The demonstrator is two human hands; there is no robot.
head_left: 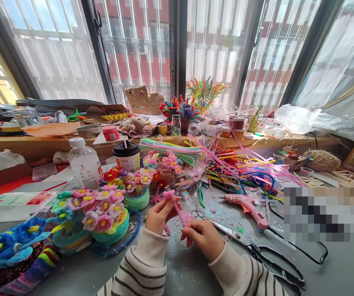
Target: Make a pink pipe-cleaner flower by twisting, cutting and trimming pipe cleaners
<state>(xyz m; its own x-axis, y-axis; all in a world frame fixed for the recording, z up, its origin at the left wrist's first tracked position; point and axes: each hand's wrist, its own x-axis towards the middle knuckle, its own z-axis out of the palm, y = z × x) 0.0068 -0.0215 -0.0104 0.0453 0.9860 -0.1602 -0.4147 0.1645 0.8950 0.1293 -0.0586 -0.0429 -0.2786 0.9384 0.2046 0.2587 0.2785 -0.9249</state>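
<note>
Between both hands is a pink pipe cleaner (180,214), held over the grey table. My left hand (161,214) pinches its upper end, where the pink fuzz is bunched into a small petal-like loop. Lower down, my right hand (204,238) has thumb and fingers closed on the other end, near another bunched pink part. To the left of my hands stand pink pipe-cleaner flowers (104,209) in a green coiled pot. Right of my right hand lie large black-handled scissors (257,250), partly open. Small scissors (198,212) lie just beyond the hands.
A pink glue gun (247,207) lies to the right. Loose pipe cleaners (241,164) pile up behind. A clear bottle (84,164) and a lidded cup (126,156) stand back left. Blue flowers (13,238) fill the front left; twine (322,159) sits far right.
</note>
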